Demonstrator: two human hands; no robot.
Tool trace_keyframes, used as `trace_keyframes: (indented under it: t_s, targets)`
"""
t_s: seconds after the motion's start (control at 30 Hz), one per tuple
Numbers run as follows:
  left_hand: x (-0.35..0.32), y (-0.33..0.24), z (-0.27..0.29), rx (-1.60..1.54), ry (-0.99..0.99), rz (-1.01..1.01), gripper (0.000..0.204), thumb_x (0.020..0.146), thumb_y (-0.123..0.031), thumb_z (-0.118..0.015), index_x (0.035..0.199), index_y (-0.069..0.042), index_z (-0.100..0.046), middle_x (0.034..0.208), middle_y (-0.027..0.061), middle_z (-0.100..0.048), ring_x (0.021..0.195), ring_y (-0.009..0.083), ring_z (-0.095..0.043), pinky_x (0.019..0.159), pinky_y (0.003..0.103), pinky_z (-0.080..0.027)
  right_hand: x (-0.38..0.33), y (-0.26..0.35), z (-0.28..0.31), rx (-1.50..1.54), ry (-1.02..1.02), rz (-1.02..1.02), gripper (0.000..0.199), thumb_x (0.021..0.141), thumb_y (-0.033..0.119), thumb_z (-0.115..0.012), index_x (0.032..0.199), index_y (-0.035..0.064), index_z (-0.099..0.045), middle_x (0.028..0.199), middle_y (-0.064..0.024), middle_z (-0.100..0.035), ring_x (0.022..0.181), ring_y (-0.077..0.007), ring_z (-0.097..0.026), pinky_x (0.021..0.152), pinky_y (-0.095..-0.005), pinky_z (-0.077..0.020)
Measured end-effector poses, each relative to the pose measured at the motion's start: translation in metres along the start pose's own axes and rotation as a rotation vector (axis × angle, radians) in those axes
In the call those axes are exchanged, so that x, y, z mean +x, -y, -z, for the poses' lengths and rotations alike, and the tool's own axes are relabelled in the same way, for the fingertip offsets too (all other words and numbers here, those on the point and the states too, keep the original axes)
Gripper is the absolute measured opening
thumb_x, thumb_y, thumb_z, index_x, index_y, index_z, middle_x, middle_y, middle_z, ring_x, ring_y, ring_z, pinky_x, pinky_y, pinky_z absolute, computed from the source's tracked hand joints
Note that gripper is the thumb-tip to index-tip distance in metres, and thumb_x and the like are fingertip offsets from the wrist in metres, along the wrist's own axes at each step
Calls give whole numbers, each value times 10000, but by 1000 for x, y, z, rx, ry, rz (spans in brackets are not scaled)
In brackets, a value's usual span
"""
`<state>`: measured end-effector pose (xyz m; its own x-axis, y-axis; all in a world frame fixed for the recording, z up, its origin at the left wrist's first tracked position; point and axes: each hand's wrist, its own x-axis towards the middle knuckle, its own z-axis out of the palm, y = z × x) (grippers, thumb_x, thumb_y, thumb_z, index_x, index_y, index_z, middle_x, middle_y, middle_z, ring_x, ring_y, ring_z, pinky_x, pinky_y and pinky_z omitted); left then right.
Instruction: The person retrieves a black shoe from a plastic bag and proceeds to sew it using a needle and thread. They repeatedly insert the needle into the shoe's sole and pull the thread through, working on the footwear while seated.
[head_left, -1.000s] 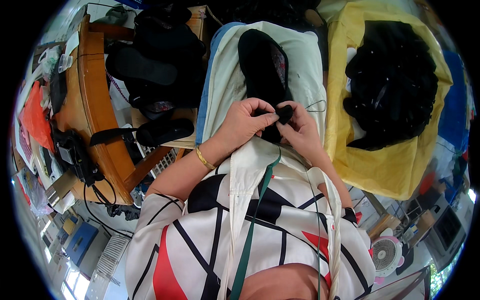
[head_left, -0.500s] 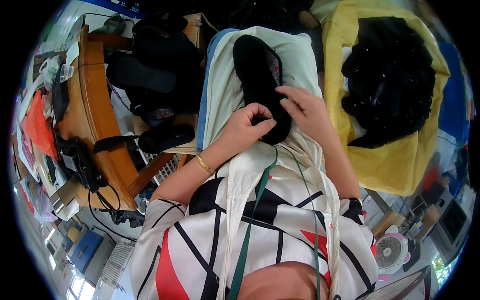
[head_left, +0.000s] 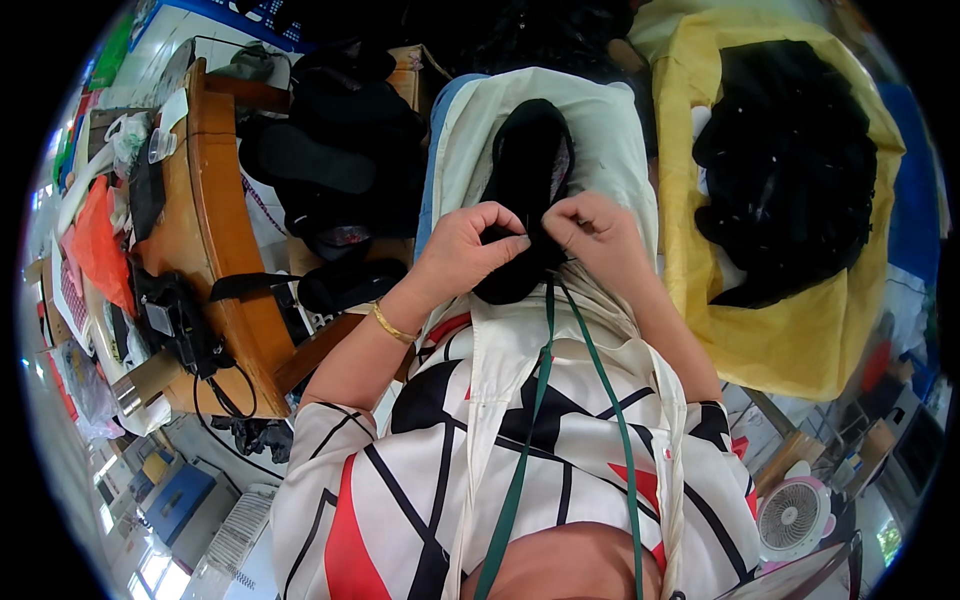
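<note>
Shoe (head_left: 525,180) lying on white cloth (head_left: 610,120), long axis running from near edge toward far edge. Left hand (head_left: 465,248) overlapping shoe's left side, right hand (head_left: 602,232) bordering its right; neither clearly nearer. Both holding thumb near forefinger; cannot tell whether tips are meeting or gripping anything.

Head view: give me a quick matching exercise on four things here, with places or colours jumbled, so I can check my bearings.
1. Black shoe in the middle
2. Bracelet
3. Yellow bag
4. Fan

A. White and pink, low at the picture's right
B. Around the left forearm
C. On pale cloth, near the left hand and right hand
D. Holding a heap of black pieces

Pairs: 1-C, 2-B, 3-D, 4-A
</note>
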<state>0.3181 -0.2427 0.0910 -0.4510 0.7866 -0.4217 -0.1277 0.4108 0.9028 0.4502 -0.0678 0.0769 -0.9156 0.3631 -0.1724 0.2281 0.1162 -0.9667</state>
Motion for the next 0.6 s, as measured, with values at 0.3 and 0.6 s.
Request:
trace_keyframes:
  t_s: [0.3,0.6]
  targets:
    - [-1,1,-6,109,22,-13,155,838,-98,-742,940,2,-681,800,48,-690,728,75,-574,687,254,-494,4,18,-25,-538,-201,839,97,746,63,-724,812,65,-653,755,-51,-554,714,-243,-587,586,-327,-485]
    - [-19,-5,-14,372,-28,-227,192,865,-115,-693,1031,-19,-697,910,145,-693,822,302,-655,718,330,-513,-25,50,20,723,1,-205,175,1049,184,-476,937,63,-533,719,-24,-608,494,-78,-516,432,-206,-359]
